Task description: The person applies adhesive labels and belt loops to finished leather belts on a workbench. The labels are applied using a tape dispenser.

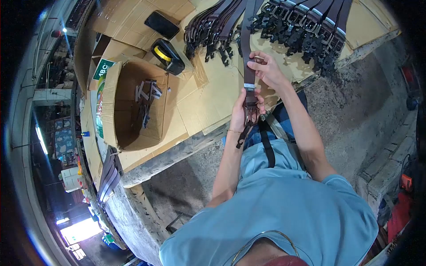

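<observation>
A dark brown belt (249, 48) runs down from the table's far side toward my body, with a pale band around it near the buckle end. My left hand (239, 113) is wrapped round the belt by its metal buckle (251, 116), with a black piece hanging below it. Higher up, my right hand (265, 71) pinches the belt's edge between thumb and fingers. Bundles of similar belts lie on both sides, one at the left (217, 31) and a larger one at the right (306, 26), with buckles and black pieces toward me.
An open cardboard box (116, 104) holding small pale strips stands at the left of the cardboard-covered table (195, 106). Behind it lie a black phone (162, 25) and a black tape dispenser (167, 56) with yellow on it. More belts (108, 177) hang at the lower left.
</observation>
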{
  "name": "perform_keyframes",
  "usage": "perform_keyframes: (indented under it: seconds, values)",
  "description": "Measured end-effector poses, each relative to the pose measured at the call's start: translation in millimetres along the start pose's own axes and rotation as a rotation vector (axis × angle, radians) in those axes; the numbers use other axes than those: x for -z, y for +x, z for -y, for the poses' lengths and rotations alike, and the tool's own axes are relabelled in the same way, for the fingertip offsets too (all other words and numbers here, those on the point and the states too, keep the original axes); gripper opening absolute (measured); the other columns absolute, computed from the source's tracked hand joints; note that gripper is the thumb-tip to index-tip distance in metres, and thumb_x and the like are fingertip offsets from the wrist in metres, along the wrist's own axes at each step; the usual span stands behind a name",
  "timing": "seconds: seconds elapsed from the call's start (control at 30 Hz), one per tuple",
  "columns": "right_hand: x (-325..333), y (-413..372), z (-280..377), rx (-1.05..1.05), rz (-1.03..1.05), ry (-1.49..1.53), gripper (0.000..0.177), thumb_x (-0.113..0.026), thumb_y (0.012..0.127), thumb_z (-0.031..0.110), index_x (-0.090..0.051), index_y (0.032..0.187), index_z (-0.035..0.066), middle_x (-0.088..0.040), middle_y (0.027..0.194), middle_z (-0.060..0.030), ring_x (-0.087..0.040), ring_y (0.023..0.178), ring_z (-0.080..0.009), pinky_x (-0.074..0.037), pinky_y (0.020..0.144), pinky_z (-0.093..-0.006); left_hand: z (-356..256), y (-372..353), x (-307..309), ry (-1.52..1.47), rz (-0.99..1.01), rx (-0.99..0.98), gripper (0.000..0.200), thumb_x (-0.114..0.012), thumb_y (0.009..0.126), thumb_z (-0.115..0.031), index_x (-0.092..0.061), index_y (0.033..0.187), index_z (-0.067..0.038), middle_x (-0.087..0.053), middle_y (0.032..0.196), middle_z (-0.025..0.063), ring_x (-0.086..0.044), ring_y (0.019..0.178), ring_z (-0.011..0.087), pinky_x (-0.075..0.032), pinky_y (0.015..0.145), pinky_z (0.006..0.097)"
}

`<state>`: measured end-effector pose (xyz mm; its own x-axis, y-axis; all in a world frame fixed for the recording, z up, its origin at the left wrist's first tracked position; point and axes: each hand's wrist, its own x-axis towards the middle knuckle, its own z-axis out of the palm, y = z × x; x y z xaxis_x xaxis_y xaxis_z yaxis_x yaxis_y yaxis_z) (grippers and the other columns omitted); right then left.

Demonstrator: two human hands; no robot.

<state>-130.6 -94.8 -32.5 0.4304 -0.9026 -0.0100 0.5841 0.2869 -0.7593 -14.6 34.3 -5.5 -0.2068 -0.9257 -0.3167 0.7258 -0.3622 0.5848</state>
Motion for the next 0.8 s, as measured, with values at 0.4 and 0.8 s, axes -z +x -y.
perform_keyframes:
  seconds: [0.4,0.8]
  values:
    - [-37.6,-80.5,-1.2,-0.118,-0.097,-0.471,0.022,-0.066,0.082,0.015,-0.062,0.093,-0.003,-0.063,0.082,-0.0043,-0.057,0.071,-0.0089,-0.046,0.061,-0.0223,-10.3,-13.8,-21.5,1.258,-0.612,-0.63,0.034,-0.072,0.075,-0.011,-0.057,0.1,0.007,-0.063,0.084,0.0091,-0.058,0.076,0.0107,-0.048,0.07,0.0255]
    - [-31.1,-86.0,33.0,-0.061,-0.146,-0.462,0.015,-0.063,0.084,0.009,-0.064,0.094,-0.002,-0.061,0.08,0.0016,-0.054,0.074,-0.0055,-0.043,0.067,-0.021,-24.7,-13.9,-16.7,0.481,-0.27,-0.259,0.02,-0.061,0.085,-0.004,-0.061,0.102,0.006,-0.064,0.091,0.0072,-0.06,0.079,0.0103,-0.05,0.073,0.0236]
